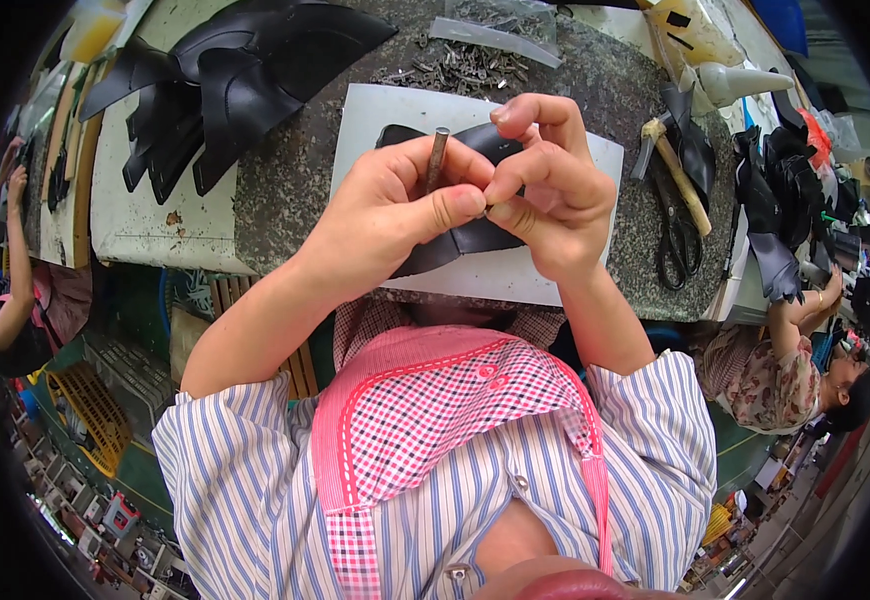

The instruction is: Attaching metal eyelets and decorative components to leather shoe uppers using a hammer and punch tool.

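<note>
So the thin dark metal rod (437,160) is sticking up out of the left hand (380,208), fingers clamped around it. Right hand (565,205) has thumb and index pinched together at the left thumb tip — can't tell if they've got anything. Below both: 1 curved black leather-like piece (485,236) on a flat white board (360,118), on the speckled gray tabletop (280,190). Wooden-handled hammer (682,178) off to the right.
</note>
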`<state>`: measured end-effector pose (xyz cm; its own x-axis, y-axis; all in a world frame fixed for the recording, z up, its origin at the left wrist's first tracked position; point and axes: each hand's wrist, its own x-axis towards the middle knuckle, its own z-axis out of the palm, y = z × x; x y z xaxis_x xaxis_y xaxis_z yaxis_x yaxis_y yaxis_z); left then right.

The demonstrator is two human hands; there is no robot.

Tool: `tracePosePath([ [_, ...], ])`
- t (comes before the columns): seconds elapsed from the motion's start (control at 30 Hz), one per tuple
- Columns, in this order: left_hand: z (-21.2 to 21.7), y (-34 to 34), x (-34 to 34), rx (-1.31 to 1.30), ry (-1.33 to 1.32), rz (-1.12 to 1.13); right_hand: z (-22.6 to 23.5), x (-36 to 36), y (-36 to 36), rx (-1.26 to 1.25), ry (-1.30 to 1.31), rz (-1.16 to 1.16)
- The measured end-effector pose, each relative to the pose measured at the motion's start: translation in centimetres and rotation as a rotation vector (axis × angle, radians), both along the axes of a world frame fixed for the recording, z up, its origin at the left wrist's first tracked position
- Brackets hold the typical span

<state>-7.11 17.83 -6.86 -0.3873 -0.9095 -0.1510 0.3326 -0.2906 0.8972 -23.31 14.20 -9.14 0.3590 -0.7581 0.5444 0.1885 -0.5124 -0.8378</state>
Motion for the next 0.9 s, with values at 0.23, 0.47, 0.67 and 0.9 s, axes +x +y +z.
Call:
tracePosePath([
  [0.23,-2.0,2.0,-1.0,0.028,-0.186,0.217,-2.1,0.0,2.2,0.182,0.073,-0.063],
  [0.47,-2.7,-3.9,-2.5,-0.774,-1.263,0.019,-5.5,-3.6,-1.6,0.495,0.321,-0.244],
  [0.67,-5.7,-4.1,-2.2,-0.691,-1.228,0.021,-6.3,-3.3,-0.4,0.499,0.156,-0.275],
  [0.9,-5.5,-4.8,-2.2,-0.344,-1.030,-0.049,-6.4,-3.5,-0.7,0.226,0.277,-0.305],
])
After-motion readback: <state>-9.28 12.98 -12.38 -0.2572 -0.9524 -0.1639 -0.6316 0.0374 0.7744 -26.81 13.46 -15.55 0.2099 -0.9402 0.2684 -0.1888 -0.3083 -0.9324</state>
